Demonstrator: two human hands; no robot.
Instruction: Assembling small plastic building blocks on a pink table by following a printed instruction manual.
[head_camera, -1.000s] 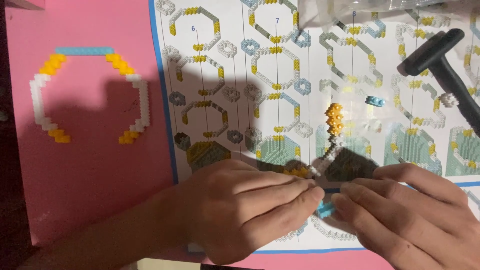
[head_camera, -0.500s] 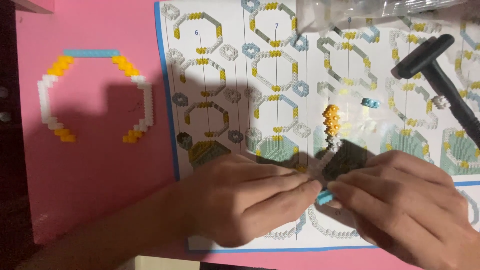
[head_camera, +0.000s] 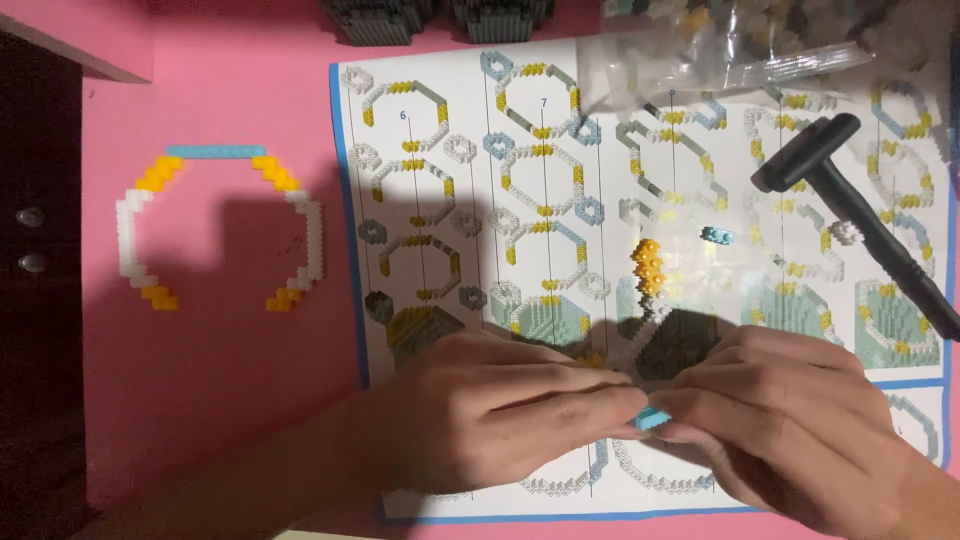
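Pink table (head_camera: 220, 380), left hand (head_camera: 490, 410) and right hand (head_camera: 790, 430) palm-down, fingertips meeting, fingers pinching small blue piece (head_camera: 653, 418)

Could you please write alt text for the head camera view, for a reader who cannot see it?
Two bare hands, the left hand and the right hand, meet fingertip to fingertip around a small light blue brick piece above a printed instruction sheet on a pink table. A partly built ring of white, yellow and blue bricks lies to the left; a black hammer-shaped tool rests on the sheet's right.
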